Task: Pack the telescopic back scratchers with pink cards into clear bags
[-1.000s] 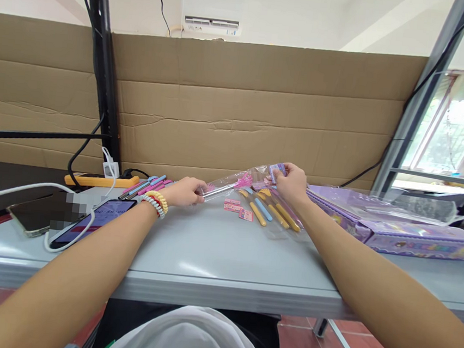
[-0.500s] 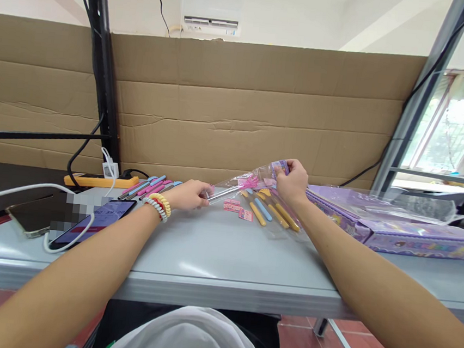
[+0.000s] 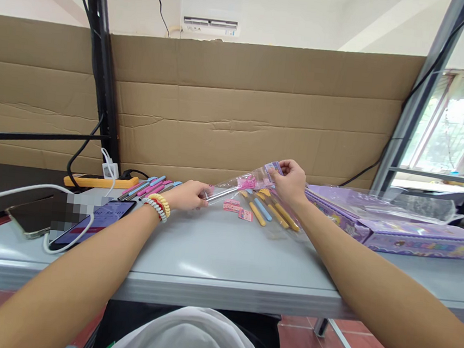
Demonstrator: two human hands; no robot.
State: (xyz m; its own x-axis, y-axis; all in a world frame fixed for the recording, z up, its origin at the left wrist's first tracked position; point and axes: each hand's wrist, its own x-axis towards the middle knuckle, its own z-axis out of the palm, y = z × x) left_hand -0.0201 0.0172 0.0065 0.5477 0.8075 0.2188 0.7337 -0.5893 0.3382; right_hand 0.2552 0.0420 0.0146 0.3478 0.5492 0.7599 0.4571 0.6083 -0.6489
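My left hand, with beaded bracelets on its wrist, is closed on the lower left end of a clear plastic bag. Inside the bag lies a slim pen-like stick with a pink ornament. My right hand pinches the bag's upper right end, at its purple printed label. The bag slants up to the right, stretched between both hands above the table. Just behind and below it, yellow and blue pen-like sticks lie in clear wrappers. Small pink printed slips rest beside them.
A purple printed box with clear plastic on top stands at right. Pink and blue pens lie left, behind my left hand. Two phones, one lit, and a white cable lie farther left. A cardboard sheet stands behind the table.
My right hand has shifted slightly left with its end of the bag, and the purple label shows more fully. My left hand stays nearly still.
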